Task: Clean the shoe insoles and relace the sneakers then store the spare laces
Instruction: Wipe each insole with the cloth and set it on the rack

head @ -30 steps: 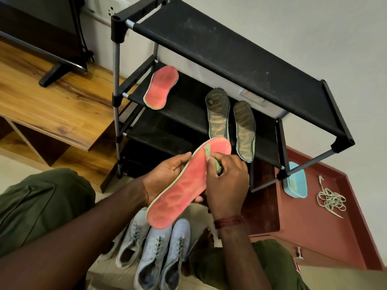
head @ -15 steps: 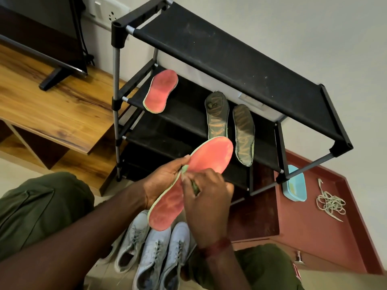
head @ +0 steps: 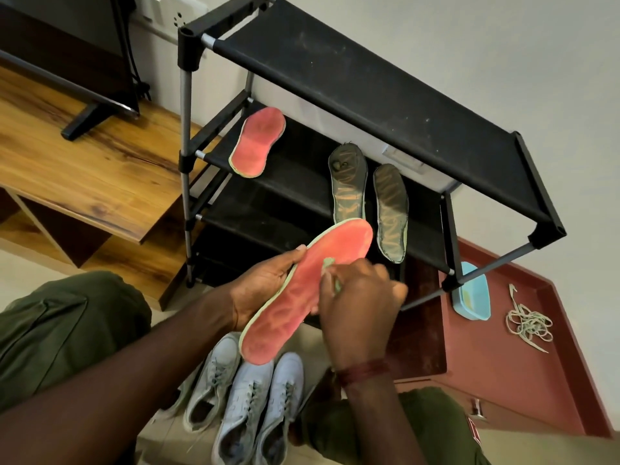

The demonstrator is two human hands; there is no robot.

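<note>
Insole in grip of left hand before rack; right hand pinches perhaps cloth.

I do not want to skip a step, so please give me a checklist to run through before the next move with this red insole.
1. Left hand holds the held red insole by its edge: ok.
2. Right hand pinches the green cleaning piece against it: ok.
3. Insole surface fully clean: cannot tell, it looks mottled.
4. Free space on the rack shelf beside the second red insole: ok.
5. Spare laces stored: not ok, they lie loose beside the blue tub.
</note>
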